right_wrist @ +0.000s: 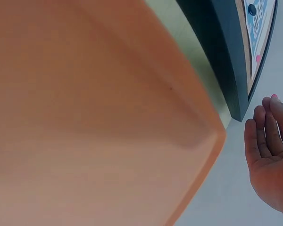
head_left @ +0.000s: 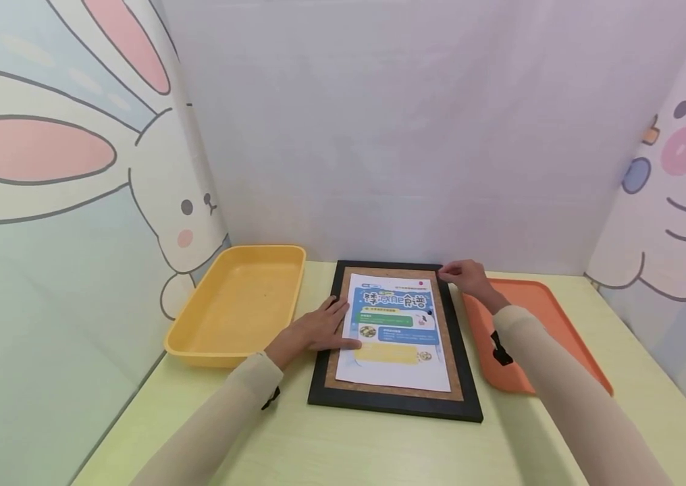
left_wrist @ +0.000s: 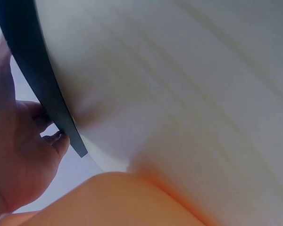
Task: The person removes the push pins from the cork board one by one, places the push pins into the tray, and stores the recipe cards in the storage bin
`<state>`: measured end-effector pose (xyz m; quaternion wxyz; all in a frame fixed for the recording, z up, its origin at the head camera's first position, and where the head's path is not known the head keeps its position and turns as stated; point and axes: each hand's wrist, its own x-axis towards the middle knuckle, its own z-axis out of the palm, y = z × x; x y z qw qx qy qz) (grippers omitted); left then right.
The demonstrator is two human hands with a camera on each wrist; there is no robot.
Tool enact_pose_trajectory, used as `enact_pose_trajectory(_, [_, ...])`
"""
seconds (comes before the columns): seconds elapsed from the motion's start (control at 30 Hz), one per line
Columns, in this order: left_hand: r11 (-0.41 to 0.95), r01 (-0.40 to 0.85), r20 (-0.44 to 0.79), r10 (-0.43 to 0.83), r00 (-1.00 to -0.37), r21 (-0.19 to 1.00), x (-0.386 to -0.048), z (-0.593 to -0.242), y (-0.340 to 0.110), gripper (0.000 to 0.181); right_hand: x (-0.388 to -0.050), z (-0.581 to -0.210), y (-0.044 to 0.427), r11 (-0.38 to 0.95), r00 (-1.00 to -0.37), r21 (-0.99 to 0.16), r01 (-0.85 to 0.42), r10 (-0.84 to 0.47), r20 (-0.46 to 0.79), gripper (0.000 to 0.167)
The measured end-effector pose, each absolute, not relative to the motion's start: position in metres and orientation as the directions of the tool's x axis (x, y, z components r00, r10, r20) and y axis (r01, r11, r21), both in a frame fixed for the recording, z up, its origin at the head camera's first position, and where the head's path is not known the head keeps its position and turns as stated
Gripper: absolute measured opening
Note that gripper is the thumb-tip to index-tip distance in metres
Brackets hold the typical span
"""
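A printed sheet (head_left: 394,334) lies on a black-framed cork board (head_left: 394,399). My left hand (head_left: 319,327) rests at the board's left side, its spread fingers over the frame and the sheet's left edge; the left wrist view has this hand (left_wrist: 26,146) against the dark frame (left_wrist: 49,87). At the board's top right corner, my right hand (head_left: 469,278) pinches a small pink piece (right_wrist: 274,96) between thumb and fingertip. A red-pink pin (head_left: 420,283) sits near the sheet's top right corner, and a black pin (right_wrist: 252,9) lower on its right side.
Left of the board stands a yellow tray (head_left: 252,304). An orange tray (head_left: 546,324) lies to the right, partly under my right forearm. A pale wall (head_left: 391,135) rises behind the board, with cartoon-printed panels at both sides.
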<state>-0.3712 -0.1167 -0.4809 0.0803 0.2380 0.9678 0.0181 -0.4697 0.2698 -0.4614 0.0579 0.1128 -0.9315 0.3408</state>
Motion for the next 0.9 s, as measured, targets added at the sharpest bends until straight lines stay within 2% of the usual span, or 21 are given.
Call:
enact_pose_trajectory(0.47, [0.878, 0.472, -0.13, 0.479, -0.868, 0.084, -0.37, -0.482, -0.12, 0.117, -0.46, -0.469, 0.292, 0.767, -0.966, -0.589, -0.255, -0.173, 0.193, 0.021])
enact_pose_trajectory(0.7, [0.883, 0.463, -0.146, 0.469, -0.871, 0.073, -0.369, -0.479, -0.119, 0.117, -0.458, -0.475, 0.303, 0.778, -0.954, -0.557, -0.289, -0.185, 0.237, 0.021])
enact_pose_trajectory(0.9, [0.884, 0.461, -0.153, 0.467, -0.871, 0.076, -0.368, -0.48, -0.118, 0.117, -0.457, -0.478, 0.308, 0.775, -0.957, -0.569, -0.275, -0.165, 0.238, 0.019])
